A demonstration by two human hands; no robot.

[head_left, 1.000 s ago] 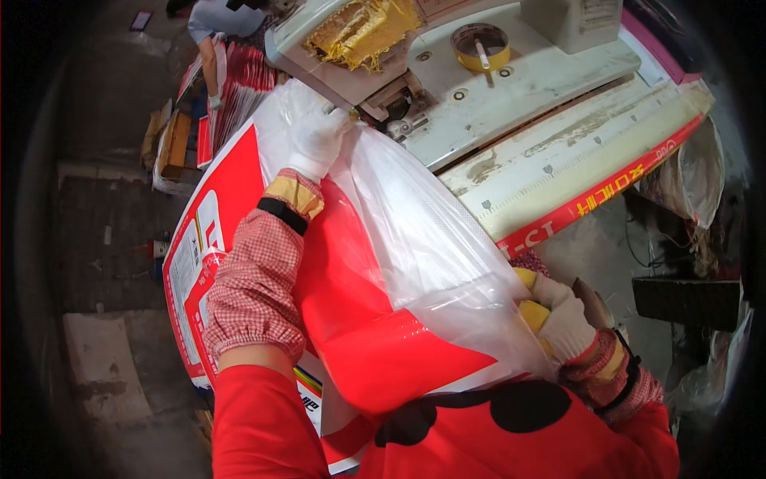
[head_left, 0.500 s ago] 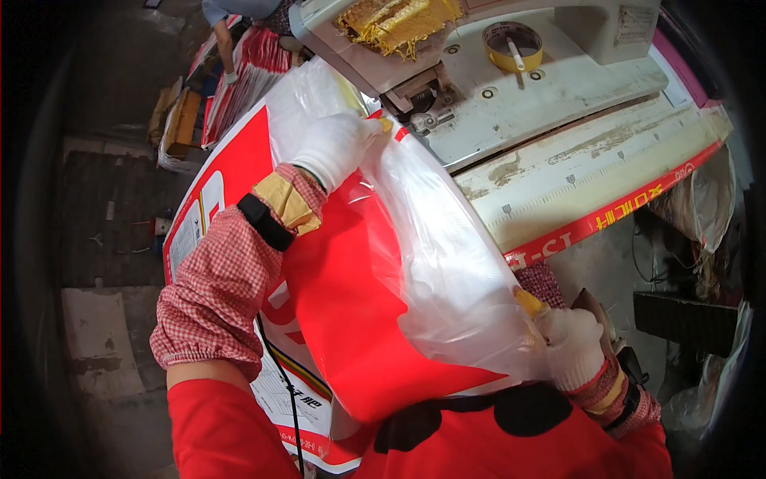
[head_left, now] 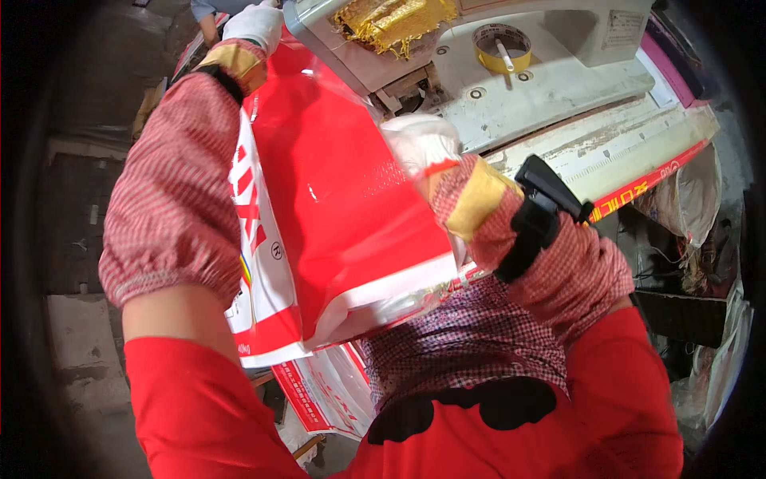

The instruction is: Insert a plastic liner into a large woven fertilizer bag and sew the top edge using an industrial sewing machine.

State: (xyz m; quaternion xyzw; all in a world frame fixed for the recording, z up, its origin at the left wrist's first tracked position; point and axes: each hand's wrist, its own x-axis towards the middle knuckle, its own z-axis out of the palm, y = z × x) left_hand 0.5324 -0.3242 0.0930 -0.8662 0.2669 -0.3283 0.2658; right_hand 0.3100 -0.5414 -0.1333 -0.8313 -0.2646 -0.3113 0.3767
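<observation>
A large red and white plastic woven bag (head_left: pixel 343 191) lies slanting in front of me along the left side of a grey sewing machine (head_left: pixel 550 96). My left hand (head_left: pixel 254 24), in a white glove, is stretched far forward and closed on the bag's far end beside the machine head; its fingertips are partly hidden. My right hand (head_left: pixel 421 144), also gloved in white and slightly blurred, is closed at the bag's right edge, just on my side of the machine's sewing part. The clear inner film seen before is mostly hidden.
A yellow tape roll (head_left: pixel 501 49) with a white stick across it rests on the machine bed. Frayed yellow cloth (head_left: pixel 395 22) sits on the machine head. Another printed bag (head_left: pixel 335 391) lies lower down. A co-worker's arm (head_left: pixel 209 28) shows at the far left.
My left hand has gone from the machine's sewing part to the bag's far end. My right hand has come forward and left from the lower right. The bag's red side now faces up.
</observation>
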